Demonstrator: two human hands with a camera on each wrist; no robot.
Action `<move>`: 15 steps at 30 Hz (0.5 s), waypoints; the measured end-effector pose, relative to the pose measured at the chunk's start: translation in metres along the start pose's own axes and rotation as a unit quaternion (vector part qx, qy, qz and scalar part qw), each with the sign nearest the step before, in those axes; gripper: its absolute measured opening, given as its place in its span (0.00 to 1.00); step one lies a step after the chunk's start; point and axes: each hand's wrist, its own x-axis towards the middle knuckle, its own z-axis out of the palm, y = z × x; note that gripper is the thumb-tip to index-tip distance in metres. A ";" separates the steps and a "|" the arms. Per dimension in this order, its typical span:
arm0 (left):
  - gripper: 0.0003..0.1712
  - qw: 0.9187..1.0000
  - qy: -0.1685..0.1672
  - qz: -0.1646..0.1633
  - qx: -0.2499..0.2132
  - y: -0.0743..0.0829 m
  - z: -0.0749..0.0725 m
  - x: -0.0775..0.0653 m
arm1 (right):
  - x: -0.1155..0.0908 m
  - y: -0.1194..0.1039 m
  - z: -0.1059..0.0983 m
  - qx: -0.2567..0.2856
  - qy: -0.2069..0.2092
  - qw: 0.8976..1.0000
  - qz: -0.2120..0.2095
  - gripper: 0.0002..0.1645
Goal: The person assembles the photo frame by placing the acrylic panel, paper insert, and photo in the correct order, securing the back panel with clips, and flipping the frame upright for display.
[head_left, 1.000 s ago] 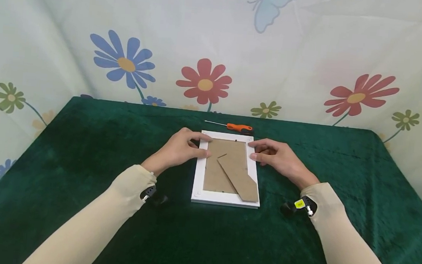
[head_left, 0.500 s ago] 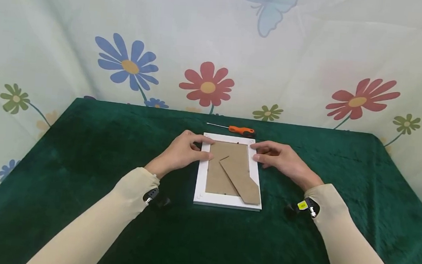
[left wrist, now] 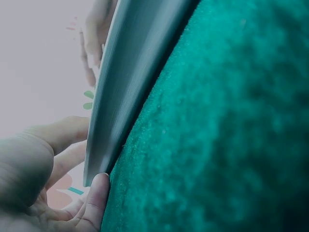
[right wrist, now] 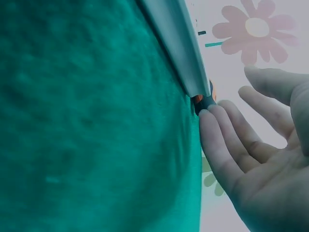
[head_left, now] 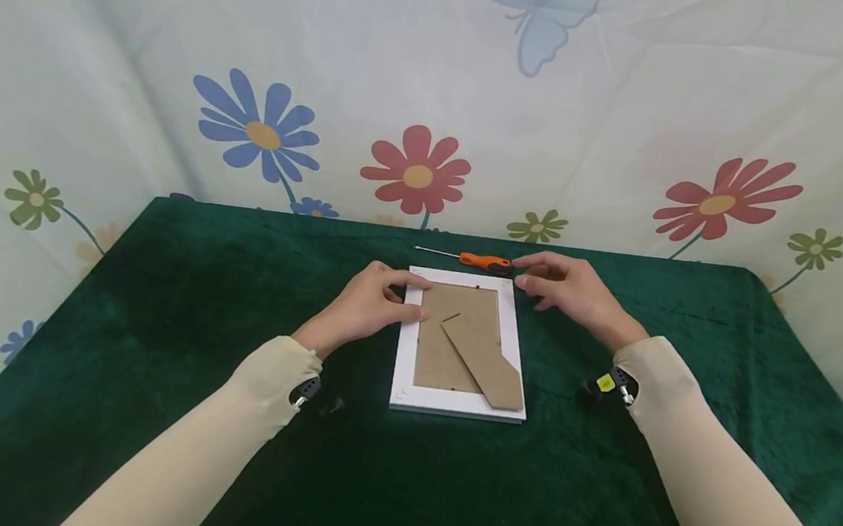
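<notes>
A white picture frame point(head_left: 406, 354) lies back side up, with a brown backing board point(head_left: 431, 360) and a slanted easel stand point(head_left: 484, 364) on it. My left hand point(head_left: 365, 300) holds the frame's upper left edge. Its thumb and index finger lie on the face, and in the left wrist view a lower finger point(left wrist: 98, 193) meets the side near the cloth. Just past the frame's upper right corner is my right hand point(head_left: 569, 293), fingers spread and slightly bent. Its fingertips reach the dark end of an orange screwdriver point(head_left: 476, 260), mostly hidden by the frame in the right wrist view.
Dark green velvet cloth point(head_left: 223, 463) covers the table beneath everything. Behind the table's far edge hangs a pale curtain point(head_left: 601, 103) printed with flowers and a butterfly. The screwdriver lies close along the frame's far side, its shaft pointing left.
My right hand has left the frame's right edge and moved up to the screwdriver's handle end. My left hand has stayed on the frame. The head view has shifted slightly.
</notes>
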 end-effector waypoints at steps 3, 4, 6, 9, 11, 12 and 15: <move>0.29 1.000 -0.001 -0.003 -0.001 0.000 0.000 -0.001 | 0.007 -0.005 -0.001 -0.020 0.017 1.000 -0.010 0.27; 0.29 1.000 -0.001 -0.003 0.000 0.000 0.000 -0.001 | 0.010 -0.007 -0.001 -0.028 0.022 0.999 -0.015 0.27; 0.29 1.000 -0.001 -0.003 0.002 0.000 0.000 -0.001 | 0.015 -0.009 -0.001 -0.046 0.029 0.998 -0.024 0.26; 0.29 1.000 0.001 -0.001 0.005 -0.001 0.000 -0.001 | 0.024 -0.011 -0.001 -0.066 0.031 0.997 -0.041 0.25; 0.29 1.000 0.001 0.000 0.006 -0.001 0.000 0.000 | 0.030 -0.011 0.000 -0.075 0.028 0.996 -0.049 0.25; 0.29 1.000 0.002 0.001 0.006 -0.001 0.000 0.000 | 0.033 -0.011 0.000 -0.076 0.026 0.995 -0.053 0.25; 0.29 1.000 0.000 0.000 0.007 0.000 0.000 0.001 | 0.041 -0.012 0.004 -0.081 0.021 0.995 -0.052 0.24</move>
